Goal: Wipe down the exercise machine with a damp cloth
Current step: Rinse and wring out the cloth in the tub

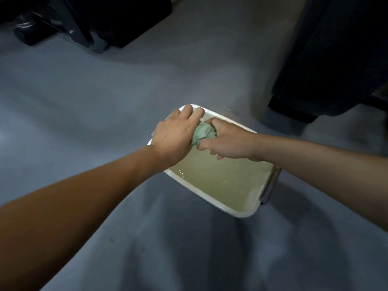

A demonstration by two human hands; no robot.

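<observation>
Most of the cloth point(203, 133) is hidden betw. the 2 hands, only a crumpled pale green part shows. The far rim of the basin point(222, 208) is covered by the left hand point(175, 136). Dark machine parts point(88, 19) at top left and a dark bulk point(336, 59) at top right are cut off and too dark to read. The white basin stands on the grey floor point(84, 101) and holds cloudy yellowish water point(220, 181). Left hand and right hand point(227, 142) both curl around the bunched cloth, just above the water at the basin's far end.
</observation>
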